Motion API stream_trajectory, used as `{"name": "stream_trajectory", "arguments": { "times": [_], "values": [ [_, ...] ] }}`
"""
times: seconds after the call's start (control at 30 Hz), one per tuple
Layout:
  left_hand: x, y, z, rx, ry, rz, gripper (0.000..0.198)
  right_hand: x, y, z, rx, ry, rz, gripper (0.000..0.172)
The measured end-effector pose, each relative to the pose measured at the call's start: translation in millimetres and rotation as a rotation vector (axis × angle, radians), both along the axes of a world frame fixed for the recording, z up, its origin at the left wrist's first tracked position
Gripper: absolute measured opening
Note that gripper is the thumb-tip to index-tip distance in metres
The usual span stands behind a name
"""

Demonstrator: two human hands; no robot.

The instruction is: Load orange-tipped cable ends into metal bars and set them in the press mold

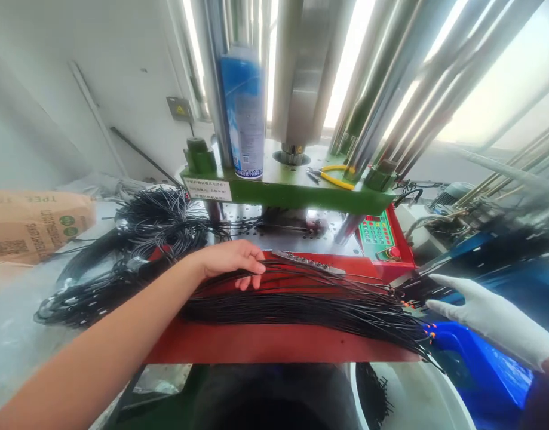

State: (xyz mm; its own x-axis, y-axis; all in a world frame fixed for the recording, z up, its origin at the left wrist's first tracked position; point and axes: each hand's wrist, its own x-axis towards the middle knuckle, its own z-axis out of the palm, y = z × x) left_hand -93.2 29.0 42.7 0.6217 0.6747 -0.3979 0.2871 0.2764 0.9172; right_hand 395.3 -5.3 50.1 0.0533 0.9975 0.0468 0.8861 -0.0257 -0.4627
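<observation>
My left hand (241,263), bare, is closed around a few thin black cables (301,269) above the red table. Its thumb and forefinger are pinched together, the other fingers curled below. My right hand (484,313), in a white glove, is at the right near the orange-tipped cable ends (408,304). Its thumb and fingers are apart, and I see nothing held between them. A thick bundle of black cables (292,307) lies along the red table (274,343). Behind my left hand, a metal bar with a row of holes (307,261) rests at the press.
The green press plate (292,196) carries a blue spray can (245,119) and yellow-handled pliers (337,177). A red control panel (386,239) is at right. More coiled cables (158,215) lie left. Below right are a white bucket (417,394) and a blue bin (480,364).
</observation>
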Motion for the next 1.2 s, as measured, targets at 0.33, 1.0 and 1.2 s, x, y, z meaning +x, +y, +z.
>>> {"name": "stream_trajectory", "arguments": {
  "times": [0.33,1.0,1.2],
  "values": [
    [38.6,9.0,12.0,0.012,0.032,-0.126,0.023,-184.0,-41.1,-33.7,-0.642,0.967,0.568,0.040],
    [47.5,-14.3,9.0,0.066,0.062,0.076,0.038,-285.6,-2.5,-59.2,-0.230,1.521,0.201,0.038],
    [50.9,-18.1,8.5,0.083,0.108,0.074,0.035,-293.0,-2.1,-62.0,-0.185,1.643,0.197,0.036]
  ]
}}
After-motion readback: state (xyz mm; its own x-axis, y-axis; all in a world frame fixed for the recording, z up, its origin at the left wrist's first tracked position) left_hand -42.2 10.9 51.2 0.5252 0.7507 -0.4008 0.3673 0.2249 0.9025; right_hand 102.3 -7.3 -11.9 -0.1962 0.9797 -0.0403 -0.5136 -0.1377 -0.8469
